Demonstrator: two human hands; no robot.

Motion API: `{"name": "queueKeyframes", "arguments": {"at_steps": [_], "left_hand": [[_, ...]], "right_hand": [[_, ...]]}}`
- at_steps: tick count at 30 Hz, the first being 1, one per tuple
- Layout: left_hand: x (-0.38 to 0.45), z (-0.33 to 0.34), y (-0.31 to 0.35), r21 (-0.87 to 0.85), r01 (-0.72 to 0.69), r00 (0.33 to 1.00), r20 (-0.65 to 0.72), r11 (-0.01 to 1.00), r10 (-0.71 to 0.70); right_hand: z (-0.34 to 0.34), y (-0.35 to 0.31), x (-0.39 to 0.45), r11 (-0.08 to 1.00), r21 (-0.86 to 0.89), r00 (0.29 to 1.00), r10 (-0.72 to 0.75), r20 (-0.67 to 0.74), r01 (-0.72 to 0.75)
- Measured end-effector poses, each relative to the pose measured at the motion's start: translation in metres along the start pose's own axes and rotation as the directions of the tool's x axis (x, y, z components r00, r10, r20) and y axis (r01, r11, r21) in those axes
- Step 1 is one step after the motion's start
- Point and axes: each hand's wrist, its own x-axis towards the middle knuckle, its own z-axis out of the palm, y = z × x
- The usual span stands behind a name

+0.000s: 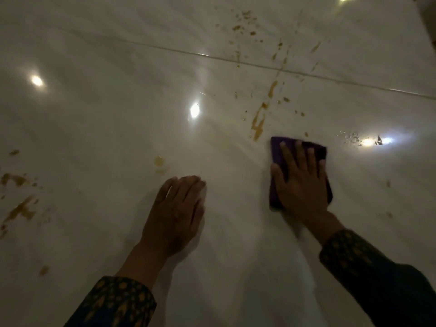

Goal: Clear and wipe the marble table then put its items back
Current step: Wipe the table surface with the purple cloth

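The glossy white marble table point(118, 128) fills the view. A folded purple cloth point(276, 147) lies flat on it right of centre. My right hand point(304, 182) presses down on the cloth with straight, spread fingers. My left hand point(177, 213) rests flat on the bare marble to the left of the cloth, fingers together. Just beyond the cloth, a brownish-yellow spill streak point(258, 125) runs away toward the far right. More brown stains point(21, 208) mark the left side, and a small yellow drop point(159, 161) sits ahead of my left hand.
A thin seam point(236, 60) crosses the marble from the upper left to the right. Scattered brown splashes point(243, 22) lie beyond it. Tiny crumbs or droplets point(351, 138) glint right of the cloth. Lamp reflections shine on the surface. The table's far right corner shows at the top right.
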Motion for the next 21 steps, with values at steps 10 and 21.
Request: {"name": "queueKeyframes", "arguments": {"at_steps": [10,21], "left_hand": [[0.003,-0.002,0.002,-0.03,-0.004,0.998,0.056,1.0,0.006],[0.004,0.005,-0.004,-0.128,0.009,1.0,-0.021,0.992,-0.012]], "right_hand": [[0.019,-0.158,0.078,0.976,0.04,0.977,-0.213,0.016,0.212],[-0.014,-0.008,0.165,0.995,0.027,0.995,0.096,-0.014,-0.096]]}}
